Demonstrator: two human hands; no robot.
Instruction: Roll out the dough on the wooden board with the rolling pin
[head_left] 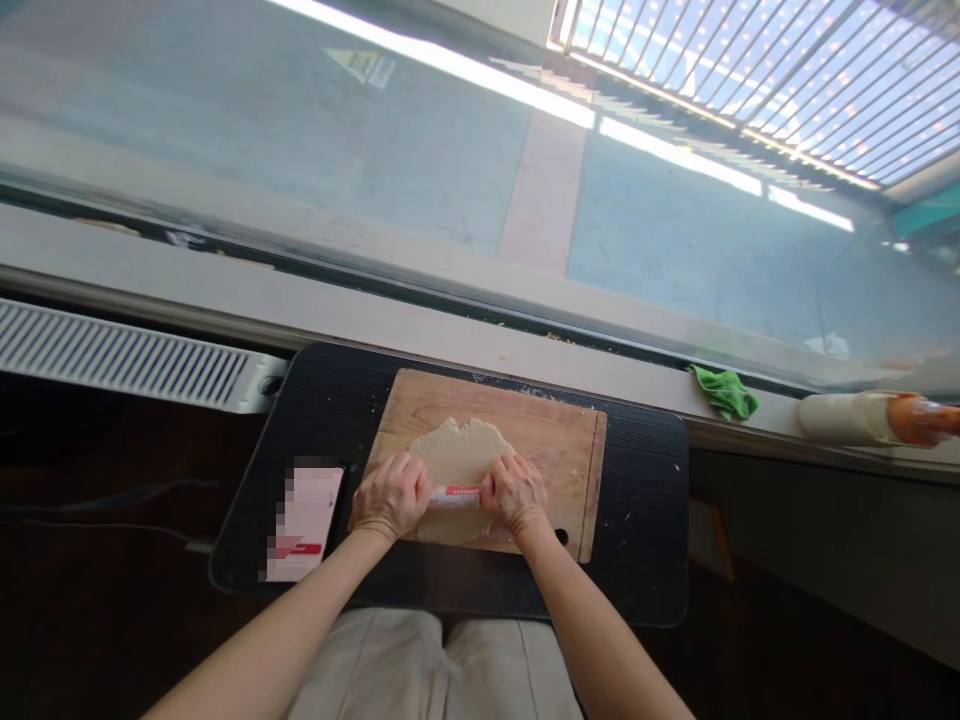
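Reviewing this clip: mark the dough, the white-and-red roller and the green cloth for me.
Dough (459, 455): head view, on the flattened sheet's upper surface.
White-and-red roller (454, 497): head view, on the bare stretch between both hands.
Green cloth (726, 393): head view, on the middle of its crumpled bulk.

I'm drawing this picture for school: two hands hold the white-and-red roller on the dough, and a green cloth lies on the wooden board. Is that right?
Not quite: the head view shows the green cloth on the window ledge, not the wooden board. The left hand and right hand do hold the roller on the dough.
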